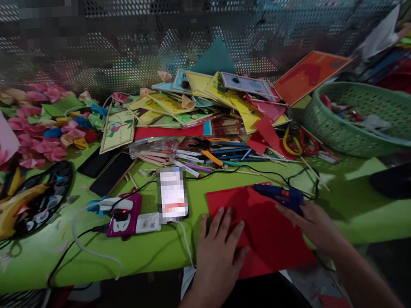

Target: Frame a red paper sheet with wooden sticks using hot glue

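A red sheet of paper (269, 233) lies on the green-covered table at its front edge. My left hand (221, 241) rests flat on the sheet's left side, fingers spread. In my right hand (307, 222) is a blue hot glue gun (281, 195), held over the sheet's right part with its nozzle pointing left, near the top edge. A black cord runs from around the glue gun across the table. Just left of the sheet lies a lit phone (172, 193).
A purple power strip (128, 219) with plugs and cables sits left of the phone. Behind are pens, sticks and a pile of decorated cards (167, 103). A green basket (361, 135) stands right; paper flowers (46, 122) and a black palette (59, 191) lie left.
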Demonstrator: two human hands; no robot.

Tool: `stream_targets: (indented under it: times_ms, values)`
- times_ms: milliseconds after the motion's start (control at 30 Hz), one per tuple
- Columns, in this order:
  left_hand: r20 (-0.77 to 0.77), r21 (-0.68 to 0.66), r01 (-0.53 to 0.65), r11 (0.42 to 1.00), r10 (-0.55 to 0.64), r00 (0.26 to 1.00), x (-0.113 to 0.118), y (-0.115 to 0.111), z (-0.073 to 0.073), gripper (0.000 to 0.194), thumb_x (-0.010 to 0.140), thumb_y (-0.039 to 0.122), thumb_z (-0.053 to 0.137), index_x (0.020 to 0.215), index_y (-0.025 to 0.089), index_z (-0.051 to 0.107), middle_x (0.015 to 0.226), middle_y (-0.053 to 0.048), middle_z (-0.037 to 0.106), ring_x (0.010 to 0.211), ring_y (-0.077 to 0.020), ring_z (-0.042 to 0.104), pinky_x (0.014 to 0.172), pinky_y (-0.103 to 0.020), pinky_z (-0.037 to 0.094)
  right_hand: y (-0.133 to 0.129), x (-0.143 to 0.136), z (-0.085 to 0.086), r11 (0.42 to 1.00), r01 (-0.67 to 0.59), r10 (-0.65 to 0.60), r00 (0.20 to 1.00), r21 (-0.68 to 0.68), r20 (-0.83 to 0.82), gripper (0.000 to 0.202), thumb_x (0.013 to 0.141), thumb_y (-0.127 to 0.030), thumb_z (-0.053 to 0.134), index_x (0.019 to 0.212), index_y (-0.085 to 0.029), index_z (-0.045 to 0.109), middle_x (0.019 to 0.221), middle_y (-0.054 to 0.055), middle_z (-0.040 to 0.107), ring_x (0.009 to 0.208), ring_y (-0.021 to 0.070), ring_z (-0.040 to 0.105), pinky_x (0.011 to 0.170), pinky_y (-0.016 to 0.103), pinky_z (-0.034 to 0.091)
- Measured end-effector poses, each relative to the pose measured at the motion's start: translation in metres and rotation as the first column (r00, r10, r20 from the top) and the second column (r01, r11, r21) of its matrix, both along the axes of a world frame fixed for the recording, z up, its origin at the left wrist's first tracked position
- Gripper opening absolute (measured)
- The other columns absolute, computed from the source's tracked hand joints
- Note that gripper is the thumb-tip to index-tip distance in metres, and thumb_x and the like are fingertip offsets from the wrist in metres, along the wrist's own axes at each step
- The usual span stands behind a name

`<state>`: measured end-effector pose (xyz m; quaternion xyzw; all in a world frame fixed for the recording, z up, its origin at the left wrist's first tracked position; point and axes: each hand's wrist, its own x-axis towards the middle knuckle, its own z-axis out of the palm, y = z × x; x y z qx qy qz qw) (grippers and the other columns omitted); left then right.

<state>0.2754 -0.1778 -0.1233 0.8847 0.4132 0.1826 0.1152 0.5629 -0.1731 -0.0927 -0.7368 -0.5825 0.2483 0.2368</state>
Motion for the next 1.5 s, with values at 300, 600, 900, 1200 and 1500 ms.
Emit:
stream_targets:
  times_ms: [300,600,900,1200,1500]
  values:
    - [-0.013,0.014,0.009,1.0,-0.008,1.0,-0.003,-0.001,0.01,0.053,0.104,0.045,0.055,0.152,0.023,0.053,0.169,-0.007,0.04,0.157,-0.0304,0.034,0.125,-0.056,0.035,-0.004,0.007,-0.018,0.996,-0.026,0.02,0.998,-0.084,-0.067,0.059,0.089,-0.072,0.056,0.06,-0.023,0.072,0.068,0.006,0.074,0.066,0.0233,0.067,0.06,0.032,0.048]
    - [0.044,-0.008,0.119,0.993,-0.118,0.992,0.01,0.017,0.001,0.054,0.106,0.056,0.049,0.149,0.025,0.056,0.164,-0.002,0.048,0.154,-0.0251,0.039,0.13,-0.053,0.026,0.002,-0.005,-0.01,0.998,-0.045,0.044,0.998,-0.04,-0.041,0.054,0.089,-0.067,0.057,0.059,-0.024,0.067,0.061,0.004,0.069,0.059,0.0221,0.063,0.056,0.031,0.046]
    - [0.046,-0.081,0.117,0.99,-0.114,0.992,0.009,0.016,0.0,0.054,0.107,0.058,0.043,0.15,0.028,0.054,0.166,0.001,0.044,0.154,-0.0244,0.039,0.128,-0.054,0.029,0.005,-0.008,-0.008,0.998,-0.068,0.068,0.997,-0.003,0.041,0.038,0.093,-0.055,0.058,0.077,-0.025,0.074,0.056,0.002,0.065,0.065,0.0261,0.068,0.059,0.032,0.051]
    - [0.048,-0.056,0.106,0.993,-0.103,0.993,0.01,0.017,0.001,0.051,0.107,0.055,0.045,0.15,0.027,0.055,0.164,0.0,0.048,0.153,-0.0239,0.04,0.127,-0.053,0.031,0.0,-0.002,-0.008,0.998,-0.061,0.063,0.997,-0.032,0.036,0.039,0.094,-0.055,0.057,0.074,-0.026,0.074,0.054,0.002,0.064,0.063,0.0251,0.067,0.057,0.031,0.049]
    - [0.047,-0.049,0.103,0.993,-0.101,0.994,0.01,0.017,0.003,0.05,0.106,0.053,0.05,0.148,0.027,0.057,0.161,-0.001,0.051,0.153,-0.0239,0.041,0.127,-0.052,0.032,0.001,-0.002,-0.003,0.999,-0.03,0.031,0.999,-0.026,0.041,0.039,0.09,-0.058,0.058,0.069,-0.027,0.07,0.052,0.002,0.062,0.059,0.0253,0.065,0.054,0.032,0.046]
